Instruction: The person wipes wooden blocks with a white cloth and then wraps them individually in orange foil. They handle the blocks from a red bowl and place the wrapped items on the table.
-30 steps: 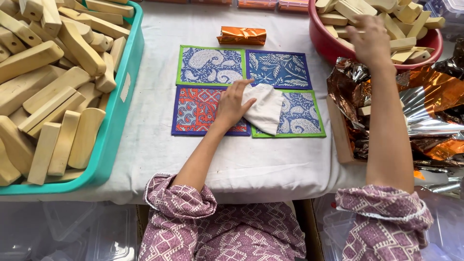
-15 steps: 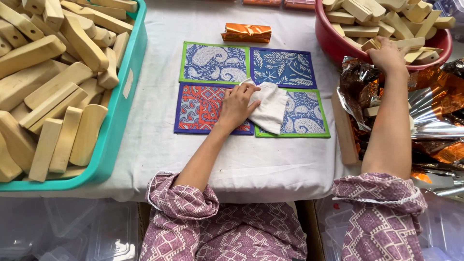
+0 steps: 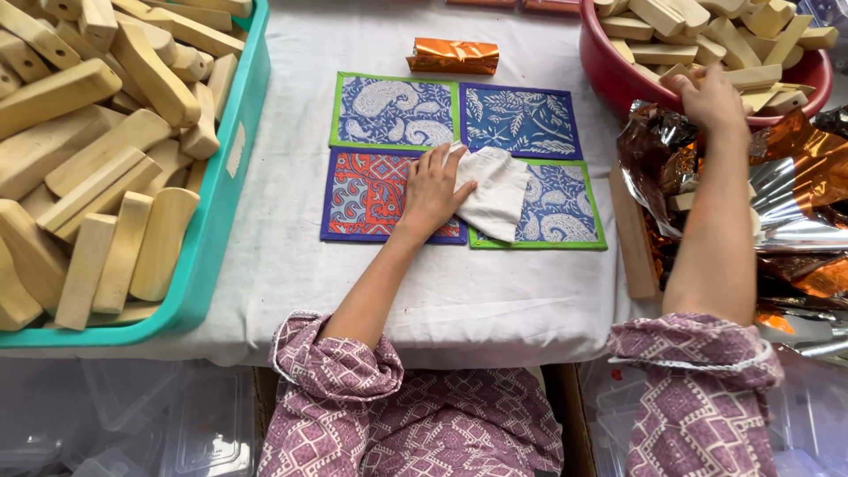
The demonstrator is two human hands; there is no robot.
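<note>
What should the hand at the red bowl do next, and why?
Probably close the right hand around one wooden block at the rim of the red bowl and lift it out. The fingers already lie on the blocks there, while the left hand rests on the white cloth over the patterned mats, as if waiting.

Four paisley and leaf-print mats (image 3: 459,159): blue with green or purple borders, one red-orange. White cloth (image 3: 495,190). Pale wooden blocks (image 3: 97,150) in a teal tray (image 3: 221,238) and red basin (image 3: 618,84). Orange foil (image 3: 795,185). Purple patterned sleeves (image 3: 340,371).
</note>
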